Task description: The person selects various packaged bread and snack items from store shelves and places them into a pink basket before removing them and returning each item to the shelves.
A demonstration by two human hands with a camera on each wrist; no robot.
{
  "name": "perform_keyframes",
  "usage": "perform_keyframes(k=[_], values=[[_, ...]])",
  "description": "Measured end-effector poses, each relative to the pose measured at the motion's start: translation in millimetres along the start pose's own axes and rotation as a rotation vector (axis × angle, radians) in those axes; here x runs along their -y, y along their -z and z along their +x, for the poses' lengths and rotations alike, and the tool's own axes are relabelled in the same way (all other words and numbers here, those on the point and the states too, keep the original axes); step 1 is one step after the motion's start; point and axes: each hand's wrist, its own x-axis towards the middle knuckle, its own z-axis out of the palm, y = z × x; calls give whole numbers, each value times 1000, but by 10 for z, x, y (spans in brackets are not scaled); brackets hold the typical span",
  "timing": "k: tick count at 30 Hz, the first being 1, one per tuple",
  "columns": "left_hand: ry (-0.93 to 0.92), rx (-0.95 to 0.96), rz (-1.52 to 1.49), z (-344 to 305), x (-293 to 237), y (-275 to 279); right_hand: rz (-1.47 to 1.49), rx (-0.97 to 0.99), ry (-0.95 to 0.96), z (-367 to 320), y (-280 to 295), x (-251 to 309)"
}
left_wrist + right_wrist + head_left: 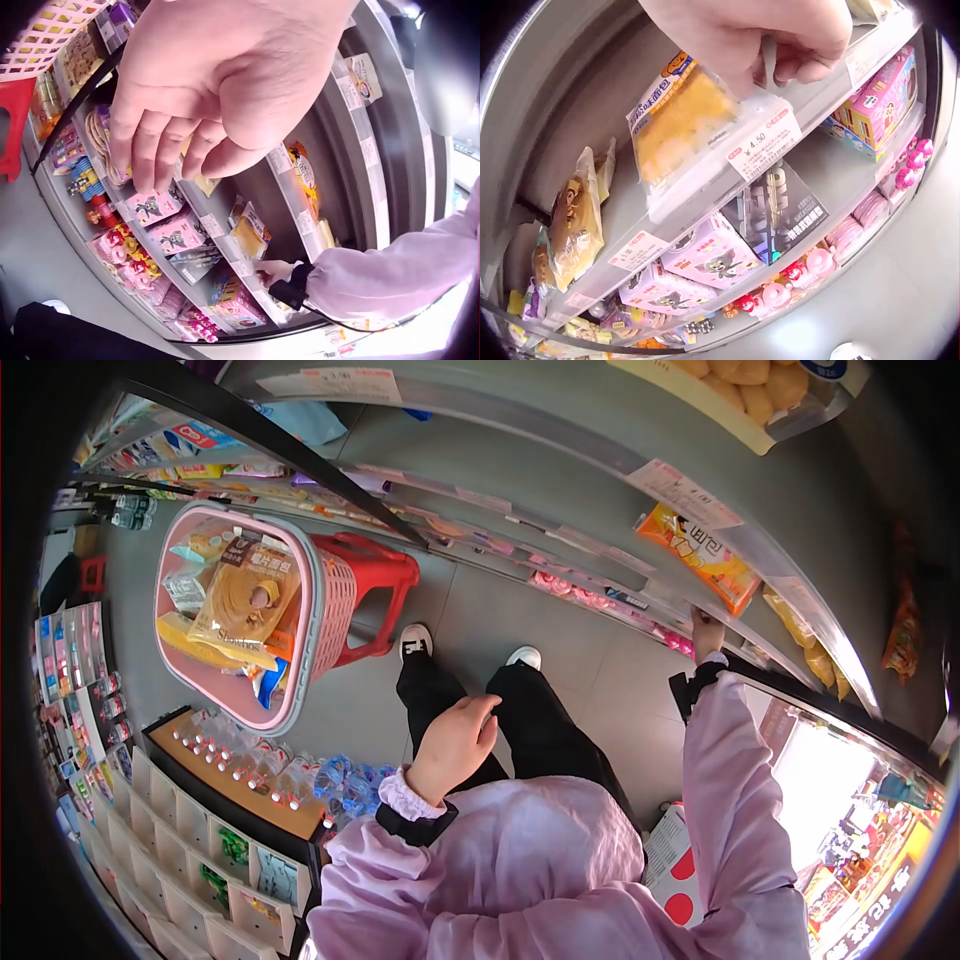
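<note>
My right hand (780, 37) is at a shelf, its curled fingers and thumb pinching the clear corner of a bread package (682, 120). The package has a yellow slice under clear film with a blue-and-white label, and it leans over the shelf edge by a price tag (765, 144). In the head view this hand (707, 632) is partly hidden below a higher shelf. My left hand (455, 748) hangs in front of my body with relaxed fingers and holds nothing; its palm (225, 90) fills the top of the left wrist view.
A pink shopping basket (330, 595) with several bread packages sits on a red stool (385, 585) to the left. An orange bread bag (700, 555) lies on the shelf above my right hand. Boxed toys (720, 259) fill the shelf below. Bottles (290, 775) stand at the lower left.
</note>
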Motion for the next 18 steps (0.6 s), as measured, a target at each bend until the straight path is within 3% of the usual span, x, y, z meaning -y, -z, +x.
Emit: perform_keyframes(k=[3, 5, 8, 9, 11, 13, 15, 18], values=[[11, -27, -2, -85, 87, -29, -13, -61, 227, 190, -59, -331], [16, -32, 14, -131, 90, -9, -181, -51, 222, 206, 15, -308], [28, -31, -4, -162, 64, 59, 65, 34, 140, -65, 258, 305], [30, -28, -18, -159, 62, 81, 224, 60, -10, -168, 309, 441], [13, -14, -56, -144, 79, 112, 468, 248, -174, -394, 456, 687], [1, 6, -115, -108, 43, 152, 631, 391, -175, -615, 570, 706], [-8, 73, -242, -62, 61, 177, 847, 325, -319, -1022, 669, 1161], [74, 247, -355, 28, 108, 207, 858, 345, -286, -1465, 728, 1217]])
